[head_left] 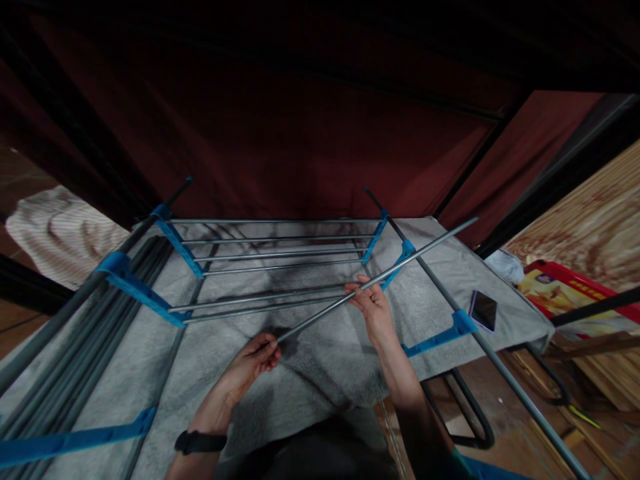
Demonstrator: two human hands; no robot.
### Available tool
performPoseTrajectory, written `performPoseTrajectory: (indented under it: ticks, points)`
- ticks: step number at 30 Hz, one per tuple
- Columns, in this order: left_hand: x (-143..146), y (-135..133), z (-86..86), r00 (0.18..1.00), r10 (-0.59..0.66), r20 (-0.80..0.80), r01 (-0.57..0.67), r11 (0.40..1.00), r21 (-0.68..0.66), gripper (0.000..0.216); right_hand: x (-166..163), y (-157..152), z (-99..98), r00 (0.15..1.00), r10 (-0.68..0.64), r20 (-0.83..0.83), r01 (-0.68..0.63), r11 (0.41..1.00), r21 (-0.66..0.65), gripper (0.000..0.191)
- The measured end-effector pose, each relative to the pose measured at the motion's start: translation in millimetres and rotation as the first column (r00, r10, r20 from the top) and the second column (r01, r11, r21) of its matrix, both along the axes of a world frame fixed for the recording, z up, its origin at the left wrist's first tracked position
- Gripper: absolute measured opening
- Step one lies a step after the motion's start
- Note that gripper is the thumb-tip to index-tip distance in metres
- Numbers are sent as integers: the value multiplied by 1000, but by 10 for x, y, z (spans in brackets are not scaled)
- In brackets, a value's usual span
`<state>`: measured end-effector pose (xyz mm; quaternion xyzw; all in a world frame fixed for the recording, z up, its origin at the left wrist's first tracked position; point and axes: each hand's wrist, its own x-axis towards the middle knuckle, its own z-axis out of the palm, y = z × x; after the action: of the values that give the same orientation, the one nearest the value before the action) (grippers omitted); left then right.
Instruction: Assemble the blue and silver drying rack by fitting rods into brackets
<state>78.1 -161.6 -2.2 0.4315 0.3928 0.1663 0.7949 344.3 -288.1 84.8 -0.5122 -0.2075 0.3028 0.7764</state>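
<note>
A thin grey metal rod [315,315] slants up to the right across the middle of the view, between my two hands. Its lower left end sits in the closed fingers of my left hand [257,358]. Farther along, my right hand [371,300] pinches the rod. Behind it lies a rack frame of grey tubes with blue plastic brackets. Several crossbars [280,255] join the far left bracket [180,241] and the far right bracket [376,239]. Two more bars [270,301] reach from the nearer left bracket [143,293] toward the right side, partly hidden by my right hand.
A grey cloth [320,363] covers the surface under the frame. Several loose tubes [100,340] lie at the left. A phone [483,311] rests at the right, near a red and yellow package [575,293]. A dark red curtain [300,147] hangs behind.
</note>
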Motion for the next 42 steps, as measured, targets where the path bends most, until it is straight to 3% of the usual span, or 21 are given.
performPoseTrajectory:
  ticks: [6, 10, 20, 27, 33, 42]
  points:
    - [129, -111, 99, 997, -73, -5, 73, 996, 57, 51, -17, -14, -49, 1000, 7, 22, -7, 1000, -26, 44]
    - [208, -157, 75, 996, -83, -40, 86, 993, 79, 57, -39, -9, -67, 1000, 21, 8, -21, 1000, -15, 44]
    - [230, -159, 38, 998, -28, -49, 38, 974, 223, 41, -15, -17, -79, 998, -30, 48, 32, 998, -47, 42]
    - [256, -184, 5, 998, -20, -64, 32, 980, 199, 42, -28, -32, -55, 997, -53, 63, 56, 997, -61, 41]
    - [265, -202, -9, 999, -32, -43, 39, 983, 178, 43, -46, -52, -58, 997, 5, 79, 2, 997, -81, 44]
    - [349, -173, -161, 999, -44, -19, 47, 976, 214, 47, -53, -59, -119, 993, 41, 107, -32, 996, -83, 42]
